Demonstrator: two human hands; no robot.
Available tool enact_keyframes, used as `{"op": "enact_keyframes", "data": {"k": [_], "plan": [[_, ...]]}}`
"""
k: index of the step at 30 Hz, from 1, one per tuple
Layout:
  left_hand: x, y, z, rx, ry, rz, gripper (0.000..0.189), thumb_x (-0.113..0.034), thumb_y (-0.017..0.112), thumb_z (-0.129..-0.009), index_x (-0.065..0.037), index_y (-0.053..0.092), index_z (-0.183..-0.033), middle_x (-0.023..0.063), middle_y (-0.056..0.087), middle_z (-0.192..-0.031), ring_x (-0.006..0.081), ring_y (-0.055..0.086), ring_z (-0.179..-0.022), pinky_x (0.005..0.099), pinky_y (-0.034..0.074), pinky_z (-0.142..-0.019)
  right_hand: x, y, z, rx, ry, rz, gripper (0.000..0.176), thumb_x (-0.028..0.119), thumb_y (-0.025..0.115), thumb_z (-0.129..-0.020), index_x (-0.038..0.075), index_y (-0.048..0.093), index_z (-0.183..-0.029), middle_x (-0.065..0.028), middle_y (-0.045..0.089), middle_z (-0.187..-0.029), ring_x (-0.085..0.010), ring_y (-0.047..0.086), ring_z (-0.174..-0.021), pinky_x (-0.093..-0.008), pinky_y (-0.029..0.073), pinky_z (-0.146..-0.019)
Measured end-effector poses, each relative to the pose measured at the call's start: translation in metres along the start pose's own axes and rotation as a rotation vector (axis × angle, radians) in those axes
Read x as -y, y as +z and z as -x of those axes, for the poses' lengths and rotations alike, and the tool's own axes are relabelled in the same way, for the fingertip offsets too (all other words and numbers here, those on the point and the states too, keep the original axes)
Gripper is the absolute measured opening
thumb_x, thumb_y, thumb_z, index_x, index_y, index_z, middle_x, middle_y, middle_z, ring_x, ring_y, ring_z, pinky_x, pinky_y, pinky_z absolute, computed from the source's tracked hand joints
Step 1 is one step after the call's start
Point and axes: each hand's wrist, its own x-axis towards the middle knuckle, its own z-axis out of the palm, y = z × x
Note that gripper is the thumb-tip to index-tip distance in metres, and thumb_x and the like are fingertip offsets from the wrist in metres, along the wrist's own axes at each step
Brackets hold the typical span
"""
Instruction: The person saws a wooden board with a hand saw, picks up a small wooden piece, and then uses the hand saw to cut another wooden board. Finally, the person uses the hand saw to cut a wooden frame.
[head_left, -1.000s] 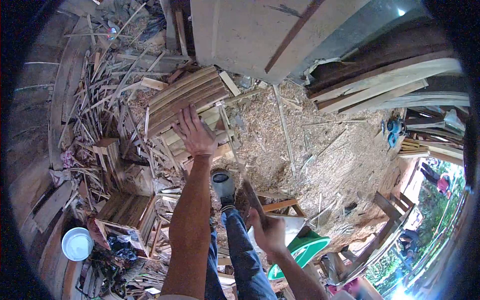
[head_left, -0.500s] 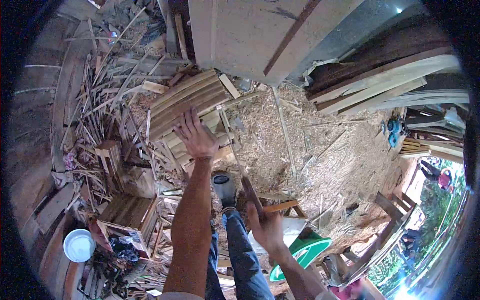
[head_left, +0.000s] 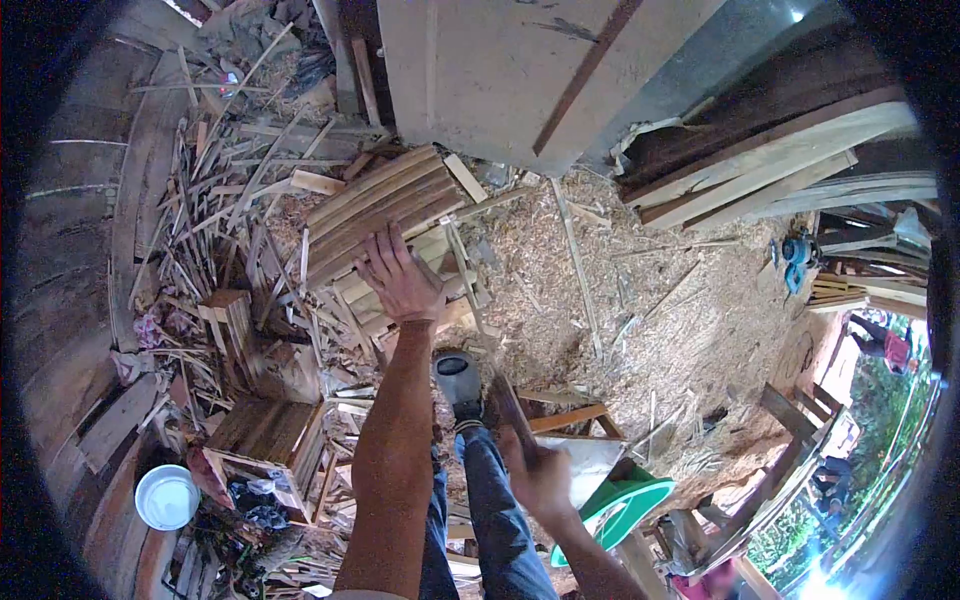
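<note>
My left hand lies with spread fingers on the lower edge of a slatted wooden piece, made of boards side by side. Under it, paler slats form a frame of wood. My right hand is wrapped round the dark handle of a long tool, which points up toward the slatted wood. The tool's far end is blurred, so its kind is hard to tell. A grey boot stands just below the wood, between my two arms.
Wood scraps pile up at left, near a wooden crate and a white bucket. A green-rimmed object lies beside my right forearm. Planks and a blue power tool are at right; people are outside.
The view has shifted slightly, moving the scene a little right and down. My left hand stays on the wood. The tool in my right hand has changed position slightly and looks blurred.
</note>
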Motion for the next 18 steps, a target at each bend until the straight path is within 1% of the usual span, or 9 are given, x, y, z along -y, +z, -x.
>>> {"op": "enact_keyframes", "data": {"k": [3, 4, 7, 9, 12, 13, 15, 17, 18], "plan": [[0.005, 0.010, -0.002, 0.016, -0.009, -0.025, 0.065, -0.018, 0.053, -0.086, -0.007, 0.027, -0.145, 0.0143, 0.032, -0.146, 0.0331, 0.024, -0.139, 0.0570, 0.008, -0.113, -0.001, 0.015, -0.040, -0.030, -0.085, 0.038, 0.030, 0.029, 0.055, -0.095, 0.002, 0.069, -0.096, -0.0142, 0.062, -0.059, -0.0177, 0.065, -0.057, -0.0346, 0.049, -0.055], [0.008, 0.007, -0.001, 0.025, -0.008, -0.028, 0.065, -0.018, 0.053, -0.086, -0.007, 0.028, -0.145, 0.0143, 0.032, -0.146, 0.0330, 0.023, -0.140, 0.0569, 0.009, -0.113, -0.009, 0.015, -0.032, -0.098, -0.199, 0.022, 0.030, 0.028, 0.055, -0.095, 0.002, 0.069, -0.095, -0.0147, 0.063, -0.060, -0.0185, 0.065, -0.056, -0.0348, 0.048, -0.054], [0.010, 0.013, 0.002, -0.020, 0.003, -0.023, 0.062, -0.019, 0.051, -0.088, -0.007, 0.029, -0.144, 0.0143, 0.032, -0.146, 0.0332, 0.023, -0.140, 0.0566, 0.009, -0.113, -0.002, -0.012, 0.024, -0.065, -0.101, -0.091, 0.030, 0.029, 0.055, -0.095, 0.002, 0.068, -0.093, -0.0134, 0.062, -0.059, -0.0200, 0.062, -0.052, -0.0335, 0.047, -0.052], [0.009, 0.009, 0.000, -0.015, -0.007, -0.024, 0.061, -0.019, 0.050, -0.088, -0.007, 0.029, -0.144, 0.0148, 0.032, -0.146, 0.0333, 0.022, -0.140, 0.0566, 0.009, -0.113, -0.010, -0.009, 0.017, -0.035, -0.093, -0.078, 0.027, 0.028, 0.053, -0.095, 0.007, 0.062, -0.109, -0.0164, 0.064, -0.070, -0.0278, 0.064, -0.055, -0.0378, 0.049, -0.050], [-0.001, 0.008, -0.009, 0.043, -0.035, -0.030, 0.060, -0.019, 0.048, -0.089, -0.007, 0.027, -0.145, 0.0153, 0.031, -0.146, 0.0329, 0.020, -0.141, 0.0570, 0.007, -0.113, -0.009, 0.002, -0.030, -0.023, -0.229, 0.071, 0.035, 0.026, 0.052, -0.095, 0.011, 0.056, -0.126, -0.0199, 0.066, -0.076, -0.0359, 0.065, -0.060, -0.0422, 0.050, -0.049], [0.002, 0.009, -0.006, 0.018, -0.006, -0.026, 0.061, -0.019, 0.047, -0.089, -0.007, 0.027, -0.145, 0.0154, 0.032, -0.146, 0.0329, 0.020, -0.141, 0.0571, 0.007, -0.113, -0.004, 0.001, -0.025, -0.055, -0.162, 0.008, 0.028, 0.029, 0.054, -0.095, 0.005, 0.061, -0.107, -0.0160, 0.062, -0.064, -0.0259, 0.062, -0.054, -0.0386, 0.046, -0.048], [0.001, 0.005, 0.001, -0.031, 0.001, -0.004, 0.059, -0.019, 0.047, -0.090, -0.006, 0.028, -0.144, 0.0142, 0.034, -0.145, 0.0327, 0.022, -0.140, 0.0570, 0.007, -0.114, -0.008, -0.010, 0.007, -0.050, -0.080, -0.053, 0.030, 0.027, 0.056, -0.094, 0.004, 0.062, -0.113, -0.0144, 0.061, -0.061, -0.0164, 0.058, -0.054, -0.0346, 0.045, -0.049], [0.001, 0.008, 0.006, -0.009, -0.009, -0.028, 0.058, -0.019, 0.046, -0.090, -0.006, 0.028, -0.144, 0.0138, 0.034, -0.145, 0.0325, 0.023, -0.140, 0.0569, 0.006, -0.114, -0.010, -0.015, 0.035, -0.039, -0.029, -0.115, 0.033, 0.026, 0.057, -0.094, 0.004, 0.063, -0.118, -0.0129, 0.060, -0.057, -0.0068, 0.054, -0.054, -0.0307, 0.044, -0.050], [-0.001, 0.012, 0.010, 0.015, -0.008, -0.039, 0.058, -0.020, 0.046, -0.091, -0.005, 0.029, -0.144, 0.0134, 0.035, -0.145, 0.0324, 0.024, -0.140, 0.0568, 0.006, -0.114, -0.019, -0.007, 0.028, -0.037, -0.020, -0.080, 0.033, 0.025, 0.057, -0.094, 0.004, 0.062, -0.119, -0.0135, 0.060, -0.058, -0.0062, 0.054, -0.055, -0.0303, 0.045, -0.050]]}}
